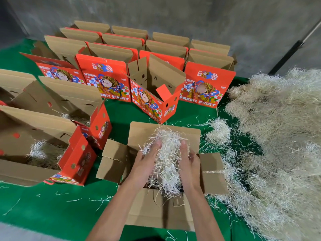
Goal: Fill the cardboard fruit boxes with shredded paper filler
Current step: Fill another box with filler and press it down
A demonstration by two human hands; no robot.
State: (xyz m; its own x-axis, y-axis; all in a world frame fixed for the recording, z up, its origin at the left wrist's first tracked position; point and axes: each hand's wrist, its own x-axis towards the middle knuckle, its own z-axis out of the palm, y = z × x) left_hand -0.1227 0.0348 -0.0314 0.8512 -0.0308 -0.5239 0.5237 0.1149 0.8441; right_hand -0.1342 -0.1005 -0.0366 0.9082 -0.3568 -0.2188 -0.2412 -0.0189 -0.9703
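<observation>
Item: our left hand [146, 160] and right hand [188, 158], palms pressing a wad of shredded paper [167, 153] between them, directly over the open near box [156, 211] (long axis near-to-far). Supply heap [278, 136] lies right, nearer our right hand.

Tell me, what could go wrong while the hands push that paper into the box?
Loose strands could spill: the shredded paper bunch between the left hand and right hand bulges above the open box. The side flap might fold inward and trap filler. Stray strands already litter the green mat.
</observation>
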